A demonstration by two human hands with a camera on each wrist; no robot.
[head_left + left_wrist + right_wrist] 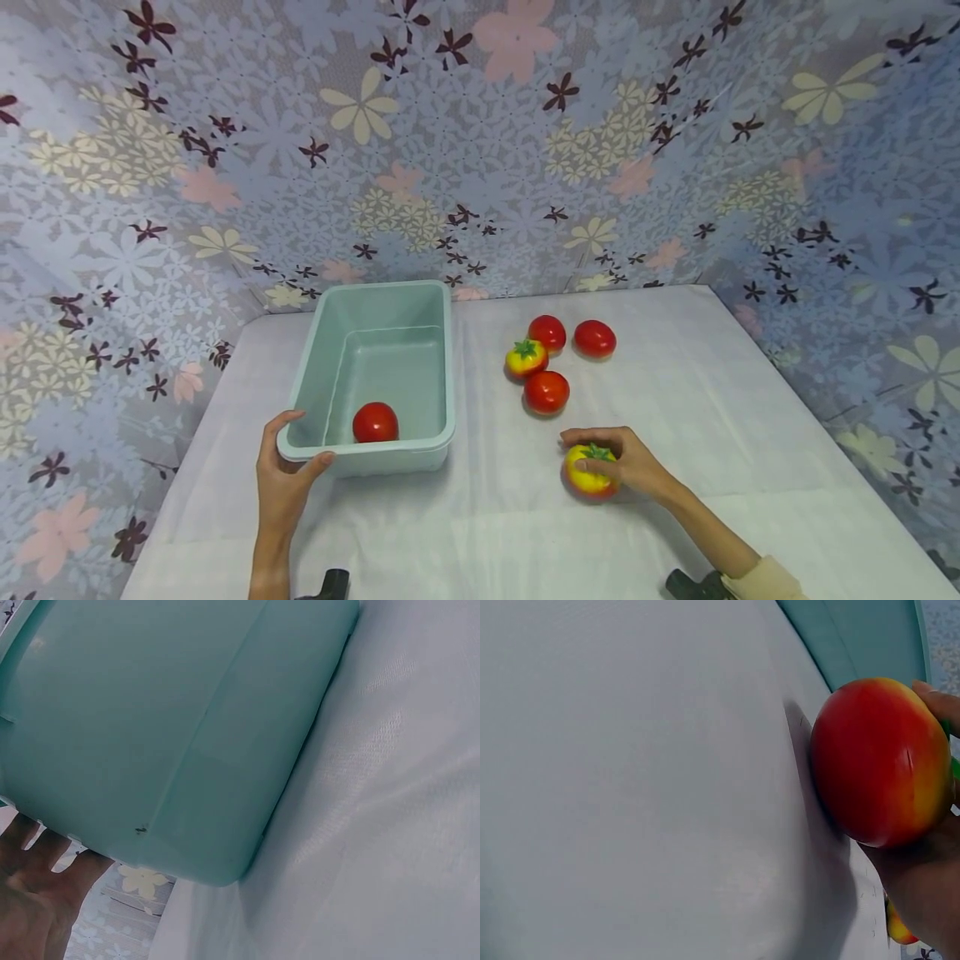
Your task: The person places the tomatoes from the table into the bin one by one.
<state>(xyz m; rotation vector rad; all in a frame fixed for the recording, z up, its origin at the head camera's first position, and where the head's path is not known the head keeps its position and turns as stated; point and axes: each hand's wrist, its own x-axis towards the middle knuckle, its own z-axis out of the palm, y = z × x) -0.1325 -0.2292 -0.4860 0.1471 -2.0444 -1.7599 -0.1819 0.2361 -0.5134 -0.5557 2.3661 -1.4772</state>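
Note:
A pale green plastic bin (390, 460) stands at the left of the table, with one red tomato (375, 422) lying inside near its front wall. My left hand (282, 487) grips the bin's near left corner, thumb on the front rim and a finger at the left side. In the left wrist view, several fingers (79, 866) reach behind the bin's wall (180, 720). To the right of the bin, my right hand (639, 467) holds a yellow-and-red tomato (588, 487) with a green leafy top. Its red underside (870, 765) faces the right wrist camera, close to the cloth.
Beyond the right hand lie a small yellow-and-red tomato (525, 360) and three red tomatoes (547, 393), grouped right of the bin. White cloth (517, 533) covers the table. Flower-patterned fabric (510, 167) rises behind it and along both sides.

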